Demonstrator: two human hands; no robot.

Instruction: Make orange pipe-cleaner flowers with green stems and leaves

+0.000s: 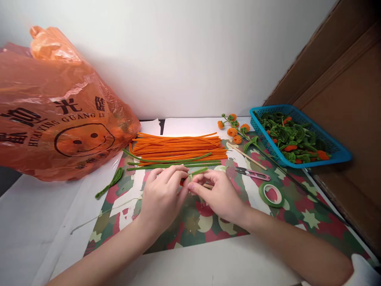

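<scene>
Near the middle of the mat, my left hand (166, 190) and my right hand (222, 194) meet fingertip to fingertip, both closed. Between them they pinch a short green pipe cleaner (199, 171), whose tip points right. A pale green band shows where the fingertips meet; a small orange-red bit beside the left fingers is mostly hidden. From behind my left wrist a thin pale strand (101, 215) trails to the left over the mat. Just beyond my hands lie several loose green pipe cleaners (178, 164) and a thick row of orange pipe cleaners (178, 147).
Right of my hands are pink-handled snips (253, 173), a roll of green tape (271, 194) and a wooden stick (248, 157). Behind them lie orange pipe-cleaner flowers (232, 132) and a blue basket (336, 153) of green pieces. An orange plastic bag (68, 103) and a green looped leaf (114, 178) are left.
</scene>
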